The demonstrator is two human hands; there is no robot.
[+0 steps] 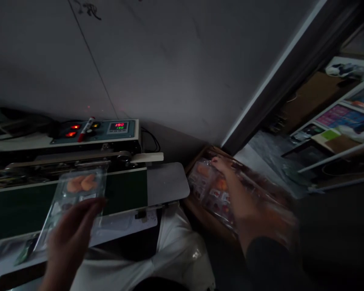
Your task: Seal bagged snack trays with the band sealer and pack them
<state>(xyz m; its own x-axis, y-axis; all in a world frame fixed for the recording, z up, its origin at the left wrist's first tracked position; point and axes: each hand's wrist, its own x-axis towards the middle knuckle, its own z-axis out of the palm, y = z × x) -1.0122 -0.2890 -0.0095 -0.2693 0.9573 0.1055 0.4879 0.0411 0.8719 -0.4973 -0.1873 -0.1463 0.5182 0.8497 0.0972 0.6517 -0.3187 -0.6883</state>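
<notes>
A clear plastic pack (82,182) with orange, rounded pieces inside lies on the green belt of a band sealer (124,190), its far edge at the sealing strip. Over the pack's near part is my left hand (74,228), slightly blurred, fingers drawn together and seeming to hold the film. My right hand (223,165) reaches into a cardboard box (204,218) at the right. Its fingers are closed at the upper edge of another filled plastic pack (215,192); the fingertips are partly hidden.
The sealer's control panel (101,130) has lit red switches and a display reading 190. A red-and-white marker (86,128) rests on it. A metal end plate (168,184) juts toward the box. Shelves (336,121) with goods stand beyond the wall edge.
</notes>
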